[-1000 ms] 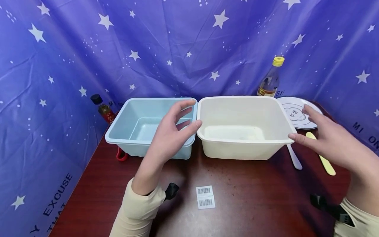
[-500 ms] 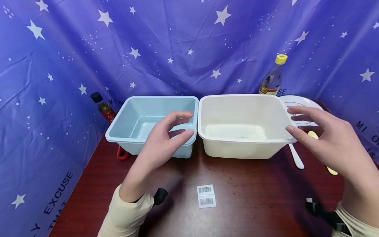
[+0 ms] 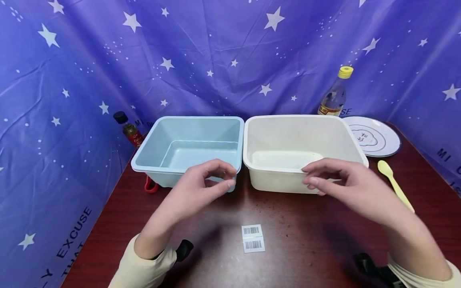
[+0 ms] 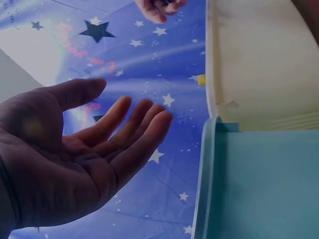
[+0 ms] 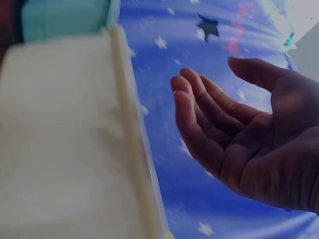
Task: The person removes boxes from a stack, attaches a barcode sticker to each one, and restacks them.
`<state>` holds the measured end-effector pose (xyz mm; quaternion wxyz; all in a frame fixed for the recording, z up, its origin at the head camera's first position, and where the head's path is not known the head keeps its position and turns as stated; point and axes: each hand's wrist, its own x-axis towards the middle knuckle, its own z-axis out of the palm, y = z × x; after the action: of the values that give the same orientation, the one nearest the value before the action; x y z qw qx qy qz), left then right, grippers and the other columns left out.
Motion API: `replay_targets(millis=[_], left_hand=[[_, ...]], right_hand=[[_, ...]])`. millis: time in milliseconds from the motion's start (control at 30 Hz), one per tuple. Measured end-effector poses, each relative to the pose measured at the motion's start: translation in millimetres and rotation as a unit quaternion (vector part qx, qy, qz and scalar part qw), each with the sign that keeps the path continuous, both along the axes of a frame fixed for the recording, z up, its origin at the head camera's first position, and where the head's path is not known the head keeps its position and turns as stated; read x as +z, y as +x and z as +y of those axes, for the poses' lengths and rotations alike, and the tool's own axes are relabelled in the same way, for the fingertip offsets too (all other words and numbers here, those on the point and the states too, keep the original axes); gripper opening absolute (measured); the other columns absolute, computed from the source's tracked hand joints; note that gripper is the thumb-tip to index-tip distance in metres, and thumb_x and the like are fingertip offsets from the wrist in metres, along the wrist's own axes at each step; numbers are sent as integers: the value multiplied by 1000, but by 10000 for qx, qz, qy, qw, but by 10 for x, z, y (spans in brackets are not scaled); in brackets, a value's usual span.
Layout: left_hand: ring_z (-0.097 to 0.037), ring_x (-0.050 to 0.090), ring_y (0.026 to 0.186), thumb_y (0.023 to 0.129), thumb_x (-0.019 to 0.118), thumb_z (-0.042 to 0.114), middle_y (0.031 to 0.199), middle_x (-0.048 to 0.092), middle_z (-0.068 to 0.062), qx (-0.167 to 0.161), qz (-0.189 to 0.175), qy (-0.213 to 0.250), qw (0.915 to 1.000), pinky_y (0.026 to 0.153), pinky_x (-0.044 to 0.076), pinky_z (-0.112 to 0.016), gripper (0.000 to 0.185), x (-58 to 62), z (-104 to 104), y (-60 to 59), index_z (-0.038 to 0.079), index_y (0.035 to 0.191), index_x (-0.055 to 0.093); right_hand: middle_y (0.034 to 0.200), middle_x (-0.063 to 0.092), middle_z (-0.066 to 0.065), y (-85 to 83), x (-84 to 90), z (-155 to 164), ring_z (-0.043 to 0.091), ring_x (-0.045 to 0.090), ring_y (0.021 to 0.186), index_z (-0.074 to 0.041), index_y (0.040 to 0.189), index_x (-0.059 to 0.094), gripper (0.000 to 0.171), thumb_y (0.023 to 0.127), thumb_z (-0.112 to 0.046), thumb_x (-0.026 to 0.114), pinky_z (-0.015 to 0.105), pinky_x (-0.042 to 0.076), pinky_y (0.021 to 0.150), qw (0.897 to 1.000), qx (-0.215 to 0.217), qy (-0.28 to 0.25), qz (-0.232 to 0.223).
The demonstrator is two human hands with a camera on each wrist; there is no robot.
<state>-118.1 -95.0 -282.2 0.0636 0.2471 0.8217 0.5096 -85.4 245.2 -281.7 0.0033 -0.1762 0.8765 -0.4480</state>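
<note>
We keep the blue tub (image 3: pixel 187 150) and the white tub (image 3: pixel 299 150) side by side on the surface (image 3: pixel 288 236), rims touching, likely so both stay in reach. Our left hand (image 3: pixel 196 190) hovers just before the blue tub's near rim, fingers loose, holding nothing. Our right hand (image 3: pixel 345 186) hangs before the white tub's near wall, equally relaxed and empty.

Smooth plastic tubs (image 3: pixel 299 152), glossy wooden table (image 3: pixel 309 236)
</note>
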Motion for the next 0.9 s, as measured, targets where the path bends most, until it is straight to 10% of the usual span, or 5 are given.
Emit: replay_targets(millis=[433,900], left_hand=[[-6,64,89,96,70,23,94,68,11,-896,-366,-1489,9841,82,52,-33,17,-374,17,-103,18,112,68],[-25,67,69,97,59,0,81,70,-11,-1754,-2516,-1949,9316,59,57,-39,17,-853,192,-213,4,114,58]], right_hand=[[102,69,10,-159,-429,-478,30,66,93,0,132,55,37,101,-20,63,42,60,67,9719,1223,-522,-1943],[90,68,14,-117,-797,-716,29,66,80,-2,129,52,36,100,-20,62,44,57,51,9270,1388,-130,-3483]])
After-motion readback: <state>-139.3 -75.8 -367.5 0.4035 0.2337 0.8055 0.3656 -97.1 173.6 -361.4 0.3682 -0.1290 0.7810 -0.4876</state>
